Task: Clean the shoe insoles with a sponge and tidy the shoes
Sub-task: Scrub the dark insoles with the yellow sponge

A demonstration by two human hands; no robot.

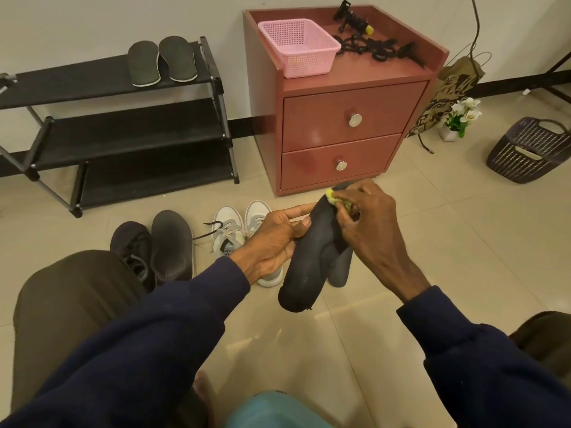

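Scrubbing step: left hand (pixel 275 239) grips the insole (pixel 309 261) mid-length above the floor (pixel 448 242), right hand (pixel 367 223) pinches the sponge (pixel 331 197) against its far end; next, probably stroke toward the near end.

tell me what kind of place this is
Probably a home room or entry corner: a black shoe rack against the wall with two insoles on top, a reddish two-drawer cabinet carrying a pink basket, and shoes on the tiled floor.
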